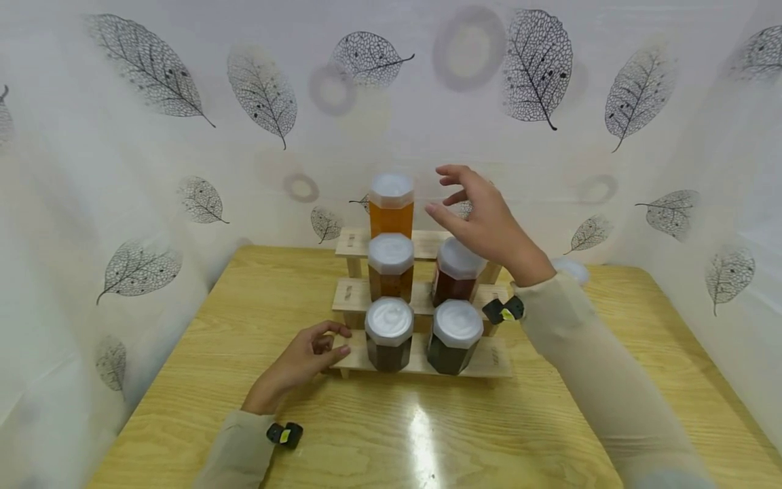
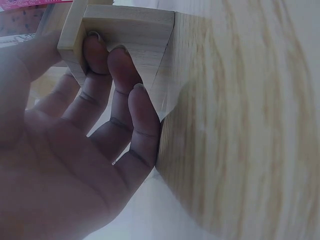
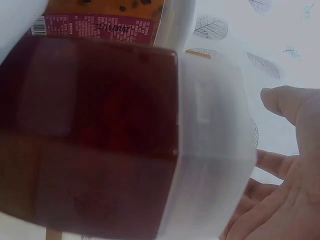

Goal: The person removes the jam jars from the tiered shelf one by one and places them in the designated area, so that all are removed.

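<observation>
My left hand [image 1: 299, 363] grips the left end of the bottom step of a three-tier wooden rack [image 1: 345, 294]. In the left wrist view its fingers [image 2: 122, 75] curl beneath the wood, with the thumb on the other side. Over the right part of the top tier, my right hand [image 1: 485, 214] hovers with fingers spread, holding nothing. Left of it stands an orange jar [image 1: 391, 221]. The middle tier bears an amber jar [image 1: 391, 280] and a dark red jar [image 1: 455, 285], which looms large in the right wrist view. Two dark jars [image 1: 389, 353] [image 1: 452, 353] stand on the bottom tier.
The rack stands on a wood-grain table [image 1: 281, 292]. Behind it hangs a pale cloth [image 1: 397, 129] with a leaf print. A whitish round object [image 1: 572, 270], partly hidden by the right sleeve, is on the table at the right.
</observation>
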Available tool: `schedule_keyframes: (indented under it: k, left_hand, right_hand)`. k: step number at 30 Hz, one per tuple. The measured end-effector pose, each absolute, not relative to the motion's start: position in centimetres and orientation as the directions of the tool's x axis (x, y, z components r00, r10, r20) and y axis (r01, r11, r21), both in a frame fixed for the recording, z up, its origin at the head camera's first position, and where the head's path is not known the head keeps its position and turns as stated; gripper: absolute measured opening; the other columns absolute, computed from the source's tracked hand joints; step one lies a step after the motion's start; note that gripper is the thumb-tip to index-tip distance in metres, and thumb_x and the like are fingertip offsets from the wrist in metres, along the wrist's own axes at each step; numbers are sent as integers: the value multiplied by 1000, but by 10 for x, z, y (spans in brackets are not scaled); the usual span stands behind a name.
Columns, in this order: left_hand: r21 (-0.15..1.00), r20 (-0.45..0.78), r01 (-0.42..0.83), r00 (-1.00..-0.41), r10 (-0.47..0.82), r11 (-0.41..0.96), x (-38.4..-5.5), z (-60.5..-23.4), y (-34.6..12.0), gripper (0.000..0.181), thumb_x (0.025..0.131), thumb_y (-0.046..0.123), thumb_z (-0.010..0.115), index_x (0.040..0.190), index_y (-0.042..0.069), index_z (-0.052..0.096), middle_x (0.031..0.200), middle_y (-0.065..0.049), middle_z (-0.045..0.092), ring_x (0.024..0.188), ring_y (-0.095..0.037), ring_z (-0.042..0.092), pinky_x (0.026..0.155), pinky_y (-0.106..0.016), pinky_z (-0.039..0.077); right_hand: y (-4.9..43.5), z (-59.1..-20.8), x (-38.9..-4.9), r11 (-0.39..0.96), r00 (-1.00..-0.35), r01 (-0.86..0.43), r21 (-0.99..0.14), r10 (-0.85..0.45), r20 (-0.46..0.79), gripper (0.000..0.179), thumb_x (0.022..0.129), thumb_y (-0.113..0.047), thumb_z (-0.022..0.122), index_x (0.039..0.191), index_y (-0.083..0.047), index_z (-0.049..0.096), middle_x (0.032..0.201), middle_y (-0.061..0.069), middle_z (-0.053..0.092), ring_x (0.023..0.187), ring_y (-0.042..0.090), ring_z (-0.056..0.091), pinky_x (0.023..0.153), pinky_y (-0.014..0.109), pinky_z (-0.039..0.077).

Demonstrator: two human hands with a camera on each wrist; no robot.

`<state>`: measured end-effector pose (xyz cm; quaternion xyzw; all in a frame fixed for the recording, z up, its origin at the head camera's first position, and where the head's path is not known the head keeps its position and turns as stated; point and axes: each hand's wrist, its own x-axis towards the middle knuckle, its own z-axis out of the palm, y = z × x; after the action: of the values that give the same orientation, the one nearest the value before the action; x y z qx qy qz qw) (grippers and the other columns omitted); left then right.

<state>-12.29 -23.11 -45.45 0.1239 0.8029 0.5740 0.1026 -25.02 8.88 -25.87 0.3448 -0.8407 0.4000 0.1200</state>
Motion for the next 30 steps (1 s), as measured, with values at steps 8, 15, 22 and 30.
schedule_keyframes:
  k: [8,15,22,30]
  left_hand:
    - [947,-37,63,-953,302,315,-124,-457,-232,29,102,18,70,127,6,63,66,3,42,57,-8,38,53,-22,37]
    - [941,-34,71,-953,301,330,-122,-455,-232,30,102,18,69,127,2,62,66,1,42,57,-9,38,53,-23,37]
    - [942,-24,80,-953,303,327,-122,-455,-232,30,102,16,70,127,2,63,65,2,43,57,-9,39,53,-23,37]
    - [941,-8,103,-945,326,322,-122,-454,-232,30,103,14,68,128,0,61,66,0,42,56,-9,38,53,-23,37]
  right_hand:
    - [79,-258,-255,439,-751,-650,-621,-496,436,62,102,-23,69,154,-5,40,145,20,51,113,37,65,93,53,54]
    - [67,-254,-256,443,-770,-618,-650,-510,384,70,102,-29,69,159,-10,32,146,20,50,114,34,64,89,49,56]
    - [56,-251,-256,478,-775,-607,-635,-535,337,69,102,-34,67,158,-9,35,147,19,50,115,35,64,92,50,55]
    - [46,-252,-257,474,-770,-596,-648,-567,293,70,102,-33,68,157,-6,34,148,17,49,113,36,63,91,48,55]
